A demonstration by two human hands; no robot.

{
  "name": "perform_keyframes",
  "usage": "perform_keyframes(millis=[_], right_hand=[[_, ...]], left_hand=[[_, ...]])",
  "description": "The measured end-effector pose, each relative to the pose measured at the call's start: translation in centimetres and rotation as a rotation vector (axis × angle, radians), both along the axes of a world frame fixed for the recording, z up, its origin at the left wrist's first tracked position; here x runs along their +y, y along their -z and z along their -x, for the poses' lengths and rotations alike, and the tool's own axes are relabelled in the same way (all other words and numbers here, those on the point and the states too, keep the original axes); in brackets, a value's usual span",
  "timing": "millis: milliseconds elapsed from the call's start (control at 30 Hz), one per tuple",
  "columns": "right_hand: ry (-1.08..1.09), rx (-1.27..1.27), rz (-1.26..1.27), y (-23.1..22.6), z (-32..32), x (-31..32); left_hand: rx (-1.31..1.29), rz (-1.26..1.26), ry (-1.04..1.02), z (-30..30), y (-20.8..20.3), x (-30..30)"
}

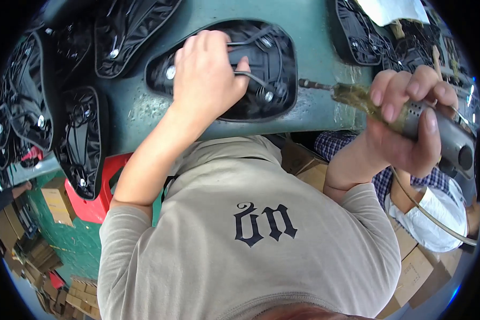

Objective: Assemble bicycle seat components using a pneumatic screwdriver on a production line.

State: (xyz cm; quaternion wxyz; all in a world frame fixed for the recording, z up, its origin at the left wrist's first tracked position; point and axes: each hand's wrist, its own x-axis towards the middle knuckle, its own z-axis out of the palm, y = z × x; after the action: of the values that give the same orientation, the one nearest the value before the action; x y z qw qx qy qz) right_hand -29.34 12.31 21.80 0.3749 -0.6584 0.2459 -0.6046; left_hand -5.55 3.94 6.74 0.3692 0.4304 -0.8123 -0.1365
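Head view: one hand steadies an upturned black saddle base while the other holds a powered screwdriver just off to its 3 o'clock.

Left hand (208, 74) presses down on the saddle base (261, 69), fingers curled around its thin metal rail, at 12 o'clock on the green worktable (314, 106). Right hand (405, 122) is clenched around the powered screwdriver (410, 120), whose bit points toward the base but is not touching it. Several bright screws or bolts already sit in the ribbed black underside, so fastening looks partly done; which remain loose I cannot tell. More black saddle bases (82, 138) lie at 9 o'clock, seemingly waiting.
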Motion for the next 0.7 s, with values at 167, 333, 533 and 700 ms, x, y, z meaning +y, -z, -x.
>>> perform_keyframes(millis=[167, 333, 533, 700], right_hand=[[-0.087, 0.034, 0.066, 1.7, -0.9, -0.2], [-0.089, 0.043, 0.04, 2.9, -0.6, -2.1], [0.091, -0.001, 0.014, 6.2, -3.3, -2.3], [0.129, 0.082, -0.066, 5.7, -4.2, -1.8]], left_hand=[[-0.073, 0.021, 0.084, -1.0, 0.0, -1.0], [-0.041, 0.052, 0.09, -0.7, 0.6, -0.8], [-0.053, 0.055, 0.061, -0.8, 1.0, -0.7], [-0.025, 0.08, 0.065, -0.6, 1.2, -0.8]])
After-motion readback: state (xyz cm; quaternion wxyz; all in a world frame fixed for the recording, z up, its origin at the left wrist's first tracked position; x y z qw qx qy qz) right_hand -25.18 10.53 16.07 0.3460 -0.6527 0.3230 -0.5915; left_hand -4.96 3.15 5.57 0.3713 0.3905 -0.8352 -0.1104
